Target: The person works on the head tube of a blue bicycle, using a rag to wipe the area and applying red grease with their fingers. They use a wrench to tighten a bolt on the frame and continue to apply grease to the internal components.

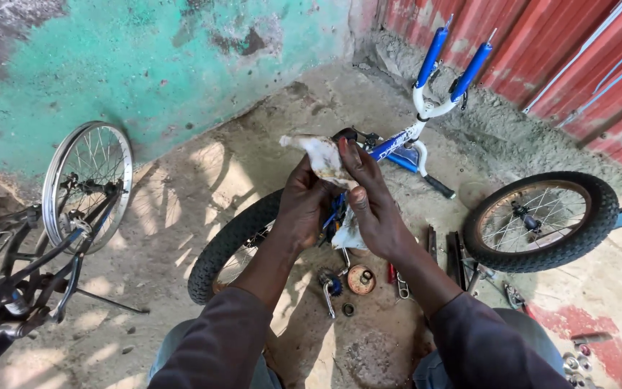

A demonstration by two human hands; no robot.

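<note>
A blue-and-white child's bicycle (397,144) lies on the dirt floor (196,187) beyond a loose black tyred wheel (541,220) at right. In front of it, the left hand (304,205) and right hand (376,209) each close their grip around a stained, crumpled white rag (322,158), fingers pressed together on it.

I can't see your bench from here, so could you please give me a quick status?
Both hands, left and right, gripping a dirty rag. Small bike lying behind. Loose parts on ground below.
</note>
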